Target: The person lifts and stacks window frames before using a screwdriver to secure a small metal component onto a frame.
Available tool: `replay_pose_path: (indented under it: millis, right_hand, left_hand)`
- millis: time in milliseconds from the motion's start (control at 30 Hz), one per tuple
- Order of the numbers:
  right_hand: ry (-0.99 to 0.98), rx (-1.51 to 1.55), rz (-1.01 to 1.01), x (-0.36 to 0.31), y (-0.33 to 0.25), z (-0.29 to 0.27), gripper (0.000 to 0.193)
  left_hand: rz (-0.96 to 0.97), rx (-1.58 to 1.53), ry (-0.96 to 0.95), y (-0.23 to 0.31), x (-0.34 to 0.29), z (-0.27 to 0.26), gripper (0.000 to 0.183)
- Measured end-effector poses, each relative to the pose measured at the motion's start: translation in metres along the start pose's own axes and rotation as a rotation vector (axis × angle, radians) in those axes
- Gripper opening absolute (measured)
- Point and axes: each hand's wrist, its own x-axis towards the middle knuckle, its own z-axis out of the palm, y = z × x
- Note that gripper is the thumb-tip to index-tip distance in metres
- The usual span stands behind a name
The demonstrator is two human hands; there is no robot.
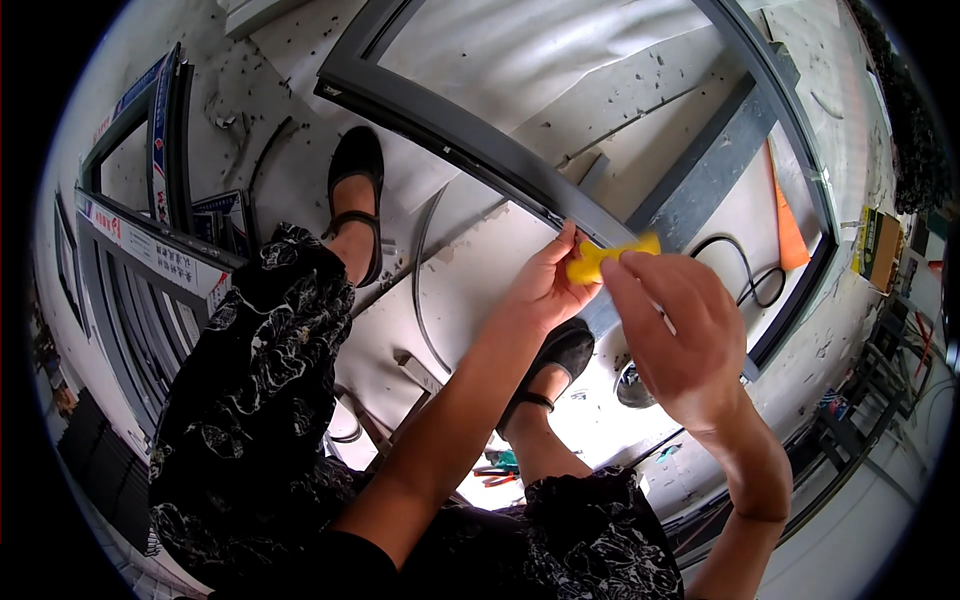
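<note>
A dark grey window frame (455, 137) extends from the upper left across to the right side of the view. At its near edge is my left hand (552, 277), thumb up and fingers curled closed; whatever they pinch there is hidden. My right hand (685, 325), just to the right, grips a small bright yellow object (610, 258) between thumb and fingers. That yellow piece is smeared by motion, so its kind is unclear. It overlaps the fingertips of my left hand in view, and I cannot tell whether they touch.
More frame sections (150, 240) with printed film stand at the left. A grey board (695, 160) lies beneath the window frame, near an orange piece (787, 215) and a black cable (745, 270). My shoes (357, 180) rest on the debris-strewn floor. Metal bars (850, 440) lie at right.
</note>
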Motion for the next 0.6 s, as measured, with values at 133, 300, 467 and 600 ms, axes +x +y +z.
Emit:
replay_pose_path:
  millis: [133, 300, 467, 600]
  right_hand:
    - [-0.072, -0.083, -0.087, 0.005, 0.001, -0.001, 0.043]
    - [-0.284, -0.051, 0.040, 0.004, 0.003, 0.003, 0.047]
    - [-0.262, -0.054, 0.110, -0.001, 0.002, 0.024, 0.037]
    - [-0.522, -0.206, 0.304, 0.002, 0.000, 0.000, 0.023]
  left_hand:
    - [0.002, 0.066, 0.063, -0.002, 0.001, 0.006, 0.022]
    - [0.029, 0.106, 0.090, -0.001, 0.005, 0.002, 0.033]
    - [0.030, 0.056, -0.074, 0.006, -0.008, -0.009, 0.024]
    - [-0.070, -0.055, -0.142, -0.014, 0.016, -0.021, 0.021]
